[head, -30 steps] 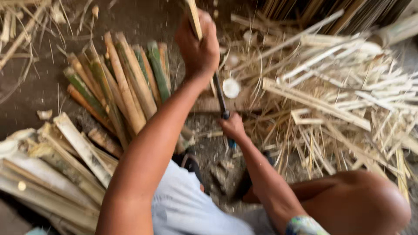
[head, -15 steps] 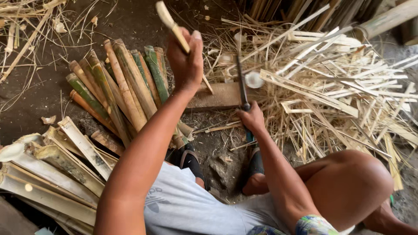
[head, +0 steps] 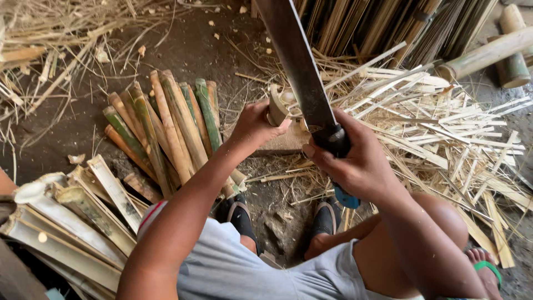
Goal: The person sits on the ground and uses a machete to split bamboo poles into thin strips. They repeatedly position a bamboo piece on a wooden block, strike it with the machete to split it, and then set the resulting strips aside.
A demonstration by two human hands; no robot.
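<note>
far left there's a stack of pale split bamboo slabs (head: 61, 216) on the dirt floor (head: 183, 44), then a bundle of green and tan round bamboo sticks (head: 166, 128) lying side by side. the left hand (head: 252, 126) has its fingers wrapped around a short pale bamboo piece (head: 276, 108), held upright over a wooden block (head: 286, 141). right beside it the right hand (head: 355, 161) grips the dark handle of a long dark-bladed machete (head: 297, 66), blade pointing up and away. heap of thin pale bamboo strips (head: 444, 128) on the right
</note>
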